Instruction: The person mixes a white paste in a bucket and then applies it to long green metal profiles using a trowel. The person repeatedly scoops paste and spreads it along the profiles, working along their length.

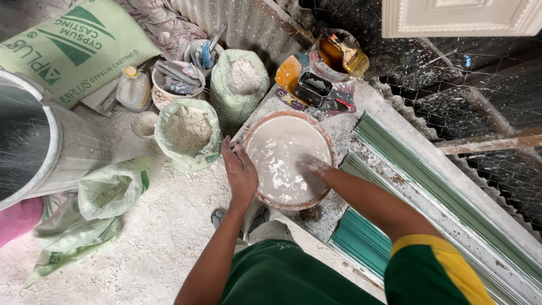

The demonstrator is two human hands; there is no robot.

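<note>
Gripping the near-left rim of the round bowl (pixel 255 129), the left hand (pixel 240 169) lies with its palm over the edge and its fingers curled onto the lip, clamped on the rim. The bowl sits on a plaster-caked bench (pixel 361 121) in the middle of the view and is filled nearly to the top with a pale, wet plaster mix (pixel 282 155). The right hand (pixel 312 165) is sunk into that mix at the bowl's right side; it is coated white and blurred, so I cannot tell whether its fingers are spread or closed.

Just left of the bowl stand 2 open sacks of grey-white powder: a nearer one (pixel 189 133) and a farther one (pixel 243 79). Behind them a small tub (pixel 169 85) holds tools too jumbled to sort out, with a plastic bottle (pixel 134 87) beside it. A large green printed bag (pixel 79 48) lies at the upper left, cut off by the frame. A metal drum (pixel 62 149) is only partly in view at the left edge. Beyond the bowl, a pot of orange liquid (pixel 333 56) holds a brush (pixel 350 53). Green ribbed moulds (pixel 406 169) run along the bench to the right, partly hidden by the right forearm.
</note>
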